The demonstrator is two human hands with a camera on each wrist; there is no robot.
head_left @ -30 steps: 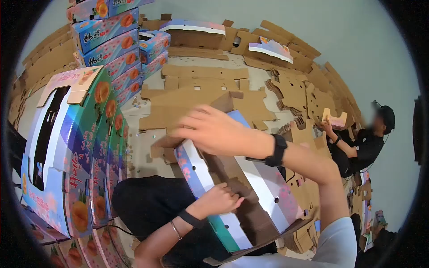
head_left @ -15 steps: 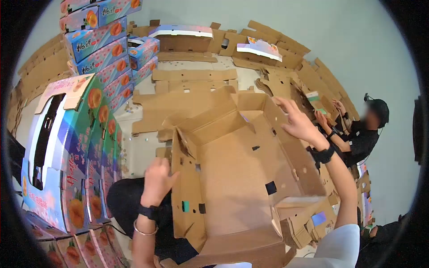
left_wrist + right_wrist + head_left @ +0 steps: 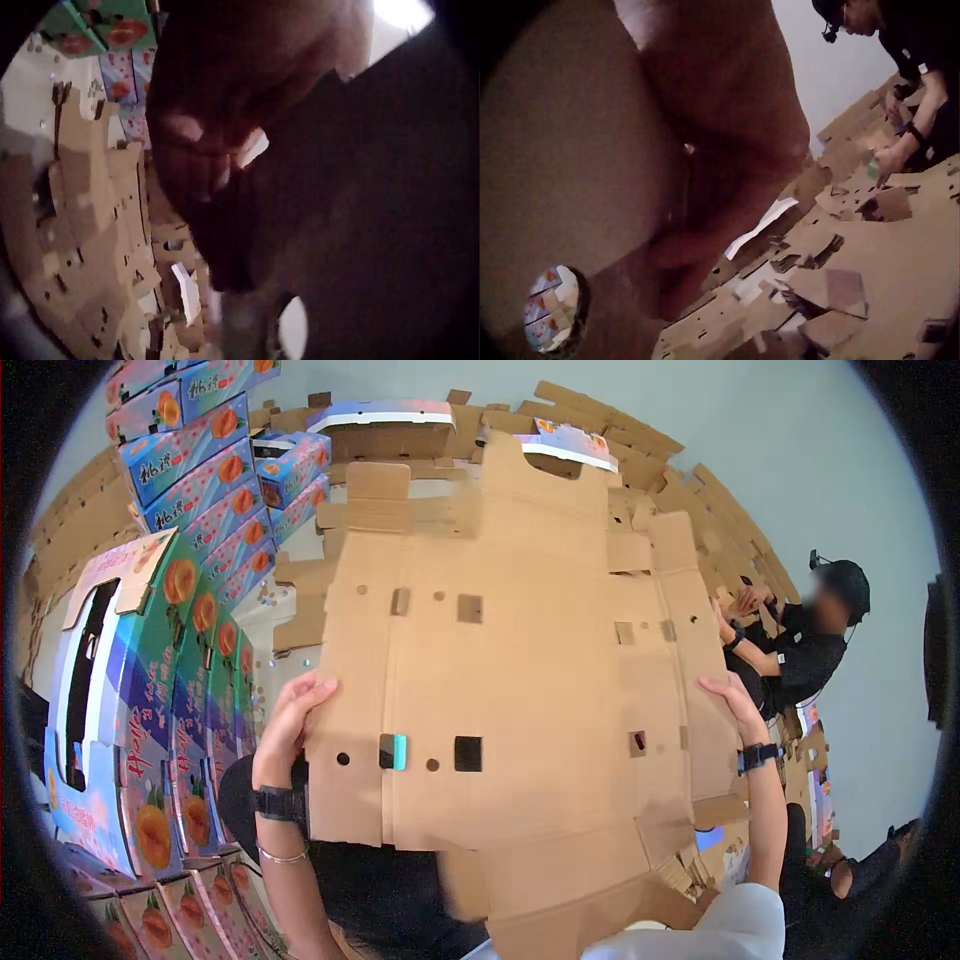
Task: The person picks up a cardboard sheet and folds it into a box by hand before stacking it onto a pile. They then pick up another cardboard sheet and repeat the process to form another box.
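Note:
A large unfolded cardboard box blank (image 3: 540,670) spreads in front of me in the head view, plain brown side up, with punched holes, slots and a cut-out handle at its far end. At its left edge my left hand (image 3: 288,718) grips it, thumb over the top. The right hand (image 3: 737,705) holds the opposite edge the same way. Under the board the other fingers are mostly hidden. In the left wrist view the blank (image 3: 375,210) is a dark surface beside the hand; the right wrist view shows its shaded face (image 3: 570,157) left of the hand.
Stacks of printed fruit boxes (image 3: 190,470) rise at the left, with green-and-pink handled cartons (image 3: 150,750) nearer. Flat cardboard pieces (image 3: 300,600) cover the floor and lean along the wall. At the right another person (image 3: 810,630) in black handles cardboard.
The partly folded box has opened out into a flat blank, brown side up. Both hands have moved from its inside and flaps to its left and right edges.

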